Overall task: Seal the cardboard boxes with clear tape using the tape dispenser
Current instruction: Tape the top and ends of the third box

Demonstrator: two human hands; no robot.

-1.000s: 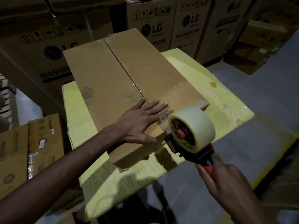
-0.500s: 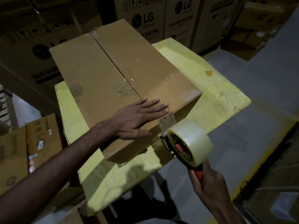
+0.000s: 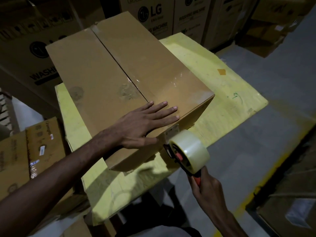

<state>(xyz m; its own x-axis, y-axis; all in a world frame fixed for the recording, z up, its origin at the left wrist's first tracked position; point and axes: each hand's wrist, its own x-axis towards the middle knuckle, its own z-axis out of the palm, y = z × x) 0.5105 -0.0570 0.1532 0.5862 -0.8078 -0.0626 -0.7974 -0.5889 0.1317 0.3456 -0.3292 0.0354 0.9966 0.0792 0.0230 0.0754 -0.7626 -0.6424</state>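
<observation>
A long brown cardboard box [image 3: 102,69] lies on a yellow table [image 3: 222,93], its two top flaps meeting in a centre seam. My left hand [image 3: 142,127] rests flat on the near end of the top, fingers straight across the seam. My right hand [image 3: 206,189] grips the red handle of a tape dispenser [image 3: 186,151] that carries a roll of clear tape. The dispenser's front plate sits against the box's near side face, just below the top edge and beside my left thumb.
Large printed appliance cartons [image 3: 153,14] stand behind the table. Smaller cartons [image 3: 25,151] are stacked at the left. Grey floor with a yellow line [image 3: 273,168] lies to the right, and more boxes [image 3: 273,31] sit at the far right.
The dispenser has dropped from over the box's top edge down to its near side face. My left hand has stayed flat on the top. The view has shifted.
</observation>
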